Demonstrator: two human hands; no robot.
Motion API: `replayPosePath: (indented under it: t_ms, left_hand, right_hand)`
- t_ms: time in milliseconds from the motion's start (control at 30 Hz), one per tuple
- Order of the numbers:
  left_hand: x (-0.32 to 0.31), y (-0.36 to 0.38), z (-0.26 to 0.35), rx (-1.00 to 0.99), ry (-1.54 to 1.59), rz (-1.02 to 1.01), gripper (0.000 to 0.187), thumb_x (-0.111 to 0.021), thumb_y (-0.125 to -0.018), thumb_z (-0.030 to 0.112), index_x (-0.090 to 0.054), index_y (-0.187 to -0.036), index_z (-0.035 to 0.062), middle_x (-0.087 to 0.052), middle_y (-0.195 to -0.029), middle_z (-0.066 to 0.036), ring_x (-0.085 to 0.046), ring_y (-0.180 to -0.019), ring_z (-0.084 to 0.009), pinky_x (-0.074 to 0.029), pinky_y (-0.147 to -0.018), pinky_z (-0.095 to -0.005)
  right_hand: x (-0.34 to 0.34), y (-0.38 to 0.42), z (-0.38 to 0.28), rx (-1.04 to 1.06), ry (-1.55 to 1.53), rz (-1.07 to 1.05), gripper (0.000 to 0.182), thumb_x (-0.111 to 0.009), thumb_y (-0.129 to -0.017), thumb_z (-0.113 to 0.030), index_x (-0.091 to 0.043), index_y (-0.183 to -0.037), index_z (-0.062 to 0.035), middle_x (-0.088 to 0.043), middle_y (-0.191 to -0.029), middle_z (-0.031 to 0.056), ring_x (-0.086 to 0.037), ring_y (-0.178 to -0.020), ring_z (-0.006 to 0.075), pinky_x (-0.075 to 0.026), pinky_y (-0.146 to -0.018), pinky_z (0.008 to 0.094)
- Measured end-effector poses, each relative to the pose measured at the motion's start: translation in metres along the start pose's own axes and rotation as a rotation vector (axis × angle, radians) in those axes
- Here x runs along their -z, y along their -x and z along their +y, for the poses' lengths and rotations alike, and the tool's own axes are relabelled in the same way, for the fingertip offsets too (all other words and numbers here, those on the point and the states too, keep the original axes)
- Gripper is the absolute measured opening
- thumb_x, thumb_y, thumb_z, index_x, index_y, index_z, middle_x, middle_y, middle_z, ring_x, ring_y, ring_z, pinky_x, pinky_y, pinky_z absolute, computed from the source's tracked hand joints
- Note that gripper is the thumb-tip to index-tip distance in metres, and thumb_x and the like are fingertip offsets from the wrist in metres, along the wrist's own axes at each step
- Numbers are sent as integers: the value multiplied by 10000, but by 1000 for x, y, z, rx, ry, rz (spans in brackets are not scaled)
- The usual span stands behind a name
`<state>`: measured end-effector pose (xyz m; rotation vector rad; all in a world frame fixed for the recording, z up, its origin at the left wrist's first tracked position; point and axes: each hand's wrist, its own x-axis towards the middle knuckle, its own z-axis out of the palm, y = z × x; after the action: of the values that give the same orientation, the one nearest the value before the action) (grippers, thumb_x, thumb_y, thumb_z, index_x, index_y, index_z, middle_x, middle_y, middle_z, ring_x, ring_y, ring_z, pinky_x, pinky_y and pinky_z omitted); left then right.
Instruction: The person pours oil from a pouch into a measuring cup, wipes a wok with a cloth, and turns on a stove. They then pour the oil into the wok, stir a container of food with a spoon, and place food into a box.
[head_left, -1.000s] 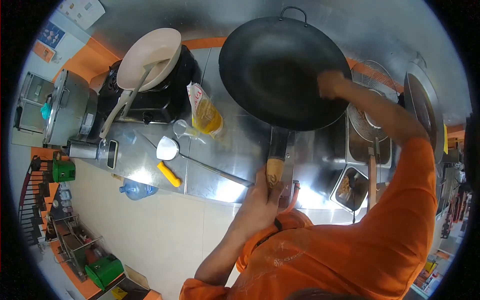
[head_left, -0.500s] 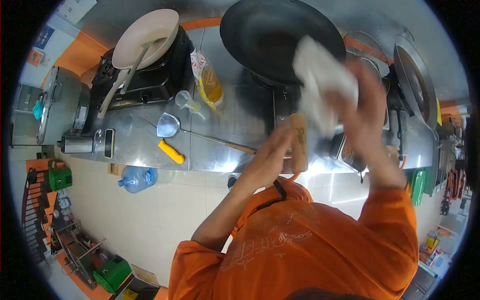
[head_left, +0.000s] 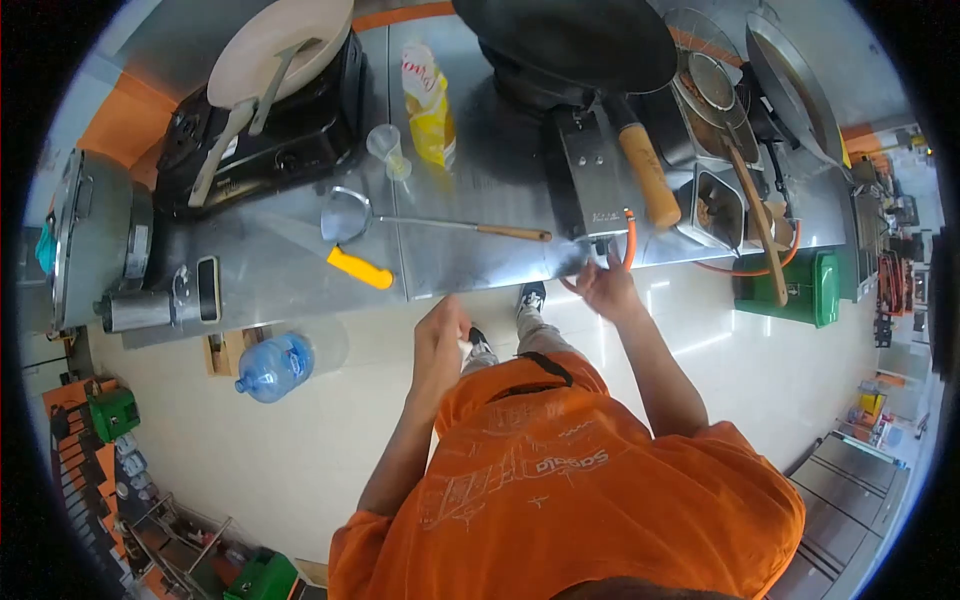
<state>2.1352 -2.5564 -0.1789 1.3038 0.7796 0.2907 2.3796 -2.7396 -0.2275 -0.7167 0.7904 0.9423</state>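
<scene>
My left hand (head_left: 438, 338) is closed in front of the counter edge. A small white bit of what looks like the wiping cloth (head_left: 465, 348) shows beside its fingers; the rest is hidden. My right hand (head_left: 608, 290) reaches to the front of the gas stove (head_left: 590, 180), fingertips at its knob (head_left: 600, 246), beside the orange hose (head_left: 630, 240). Above the stove sits a black wok (head_left: 570, 45), its wooden handle (head_left: 650, 175) pointing toward me. Left of the stove lies a long-handled wok spatula (head_left: 348, 213), with a yellow-handled knife (head_left: 360, 268) near it.
A pale frying pan (head_left: 275, 50) stands on a black portable stove (head_left: 270, 135). Nearby are a yellow oil pouch (head_left: 430, 110) and a clear cup (head_left: 388, 150). Metal trays (head_left: 715, 205) and a wooden-handled strainer (head_left: 712, 80) are at right. A water bottle (head_left: 275, 367) lies on the floor.
My right hand has left the wok rim and come down to the stove knob. The white cloth has gone from it. My left hand has moved from the wok handle toward the left.
</scene>
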Motion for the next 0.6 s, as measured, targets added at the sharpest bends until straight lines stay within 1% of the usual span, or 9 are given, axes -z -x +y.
replayPosePath:
  t_ms: [33,167,267,300,333,400,433,500,600]
  left_hand:
    - [4,2,-4,25,-65,-61,419,-479,-993,412,-568,-847,29,-477,-622,-29,-425,-564,-88,-361,-533,-266]
    - [6,8,6,41,-250,-222,424,-533,-963,409,-597,-906,-6,-584,-654,-113,-556,-576,-144,-433,-551,-316]
    - [24,14,-12,-27,-248,-208,407,-545,-960,385,-602,-963,-19,-598,-673,-126,-565,-576,-161,-446,-563,-313]
    - [30,18,-20,-19,-237,-194,407,-545,-960,385,-602,-963,-19,-598,-673,-126,-565,-576,-161,-446,-563,-313]
    - [39,21,-27,14,-248,-148,399,-547,-959,368,-606,-981,-25,-606,-685,-132,-567,-583,-168,-450,-577,-313]
    - [51,27,-36,45,-250,-97,392,-549,-959,352,-610,-1000,-32,-614,-696,-138,-569,-590,-175,-454,-591,-313]
    - [56,31,-39,54,-227,-53,359,-550,-965,335,-595,-951,-21,-581,-692,-92,-541,-582,-144,-443,-555,-294]
    - [67,37,-45,81,-202,-18,334,-548,-974,319,-572,-920,-10,-530,-679,-42,-501,-537,-102,-419,-470,-267]
    - [77,41,-58,130,-226,-2,333,-547,-974,321,-573,-926,-8,-517,-672,-34,-503,-544,-98,-417,-474,-259]
  right_hand:
    - [9,-14,-5,-24,-109,-70,496,-271,-1043,-414,-495,-803,-43,-458,-653,21,-456,-567,132,-423,-541,254]
    - [34,-46,-23,-129,-337,-320,407,-340,-1040,-331,-464,-811,-19,-418,-643,28,-388,-567,144,-365,-531,261]
    - [32,-58,-27,-105,-428,-254,358,-322,-1033,-250,-424,-755,-50,-343,-618,4,-323,-522,116,-319,-490,261]
    - [34,-66,-21,-17,-369,-263,325,-348,-1020,-220,-418,-752,-49,-338,-619,3,-310,-524,116,-319,-495,256]
    - [33,-69,-16,-25,-356,-260,325,-348,-1020,-220,-418,-752,-49,-338,-619,3,-310,-524,116,-319,-495,256]
    - [33,-75,-6,184,-329,-268,330,-340,-1026,-213,-412,-748,-52,-322,-623,-1,-295,-528,117,-314,-491,249]
    - [36,-78,-2,232,-297,-258,341,-321,-1036,-219,-408,-751,-52,-313,-627,-4,-294,-534,114,-323,-495,245]
    - [40,-84,1,277,-252,-249,346,-312,-1042,-238,-410,-768,-49,-320,-636,-2,-300,-535,112,-330,-499,248]
    - [39,-88,2,329,-219,-214,349,-314,-1051,-289,-414,-831,-37,-341,-667,6,-327,-546,107,-355,-516,254]
